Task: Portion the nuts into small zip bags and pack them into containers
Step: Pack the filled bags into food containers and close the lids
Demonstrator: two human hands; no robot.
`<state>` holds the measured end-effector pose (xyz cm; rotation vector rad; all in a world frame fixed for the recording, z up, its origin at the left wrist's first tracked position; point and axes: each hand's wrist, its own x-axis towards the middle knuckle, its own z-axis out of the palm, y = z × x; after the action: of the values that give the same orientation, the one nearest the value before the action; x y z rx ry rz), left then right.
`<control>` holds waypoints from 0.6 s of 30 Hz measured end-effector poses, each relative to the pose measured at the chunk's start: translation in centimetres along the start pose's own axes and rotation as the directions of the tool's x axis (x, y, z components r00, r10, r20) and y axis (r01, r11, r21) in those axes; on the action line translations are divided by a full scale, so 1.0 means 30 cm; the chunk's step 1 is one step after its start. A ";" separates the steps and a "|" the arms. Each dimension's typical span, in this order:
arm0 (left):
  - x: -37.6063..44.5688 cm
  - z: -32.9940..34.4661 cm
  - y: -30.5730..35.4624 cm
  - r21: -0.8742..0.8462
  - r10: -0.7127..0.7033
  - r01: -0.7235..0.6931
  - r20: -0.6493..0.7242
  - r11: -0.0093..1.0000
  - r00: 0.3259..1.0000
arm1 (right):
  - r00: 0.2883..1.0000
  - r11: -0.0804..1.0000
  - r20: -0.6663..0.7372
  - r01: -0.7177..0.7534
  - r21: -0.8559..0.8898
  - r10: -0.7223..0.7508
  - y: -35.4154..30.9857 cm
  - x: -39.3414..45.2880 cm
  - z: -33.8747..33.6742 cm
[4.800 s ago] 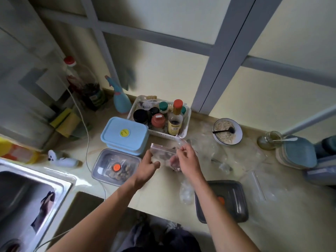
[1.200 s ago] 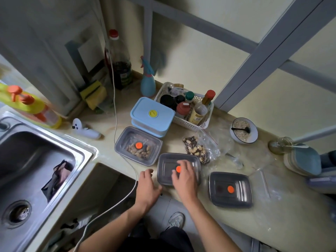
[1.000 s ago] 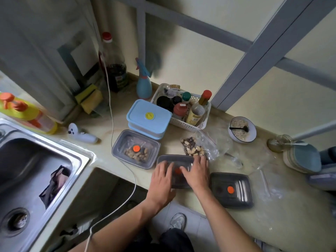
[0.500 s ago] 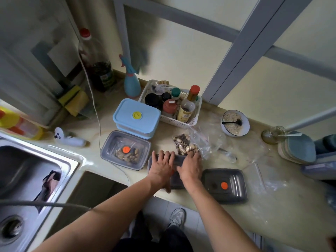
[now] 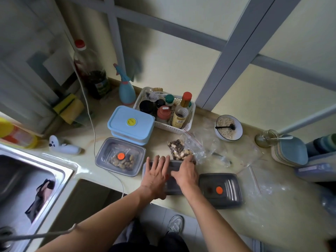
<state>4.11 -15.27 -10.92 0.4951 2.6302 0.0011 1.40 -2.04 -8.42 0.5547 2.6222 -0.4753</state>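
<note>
Pale stone tabletop (image 5: 181, 206) beneath a cream wall with grey framing. Both hands lie flat on the lid of a grey container (image 5: 172, 186) at the front edge: left hand (image 5: 156, 176) with straight, spread fingers, its grip wide and holding nothing; right hand (image 5: 185, 173) palm down, fingertips at the lid's far edge, grip likewise unclosed. Touching that edge, a clear bag of nuts (image 5: 180, 151). Left, a lidded container of nuts (image 5: 121, 157); right, a second grey container (image 5: 220, 190). Farther off: blue box (image 5: 131, 123), condiment basket (image 5: 174, 128), oat bowl (image 5: 228, 128), steel sink (image 5: 60, 173).
</note>
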 end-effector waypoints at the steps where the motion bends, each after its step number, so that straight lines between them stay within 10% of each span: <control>1: -0.013 0.000 0.000 -0.001 0.001 -0.001 -0.033 1.000 0.999 | 1.000 0.999 0.004 0.012 0.030 -0.012 0.006 -0.006 -0.009; 7: -0.066 0.031 0.007 -0.056 0.020 -0.031 -0.183 0.998 0.983 | 0.984 0.971 0.015 0.174 0.166 -0.179 0.083 -0.006 -0.043; 12: -0.105 0.033 0.015 -0.156 0.015 -0.072 -0.338 0.985 0.941 | 0.912 0.865 -0.289 0.379 0.328 -0.290 0.193 0.055 -0.064; 18: -0.156 0.024 0.014 -0.197 -0.054 -0.012 -0.326 0.980 0.944 | 0.851 0.924 -0.371 0.379 -0.057 -0.372 0.232 0.191 -0.081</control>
<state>8.46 -16.56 -9.47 0.4284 2.9196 0.3653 -1.06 6.70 -10.64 0.1349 3.1195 -0.5557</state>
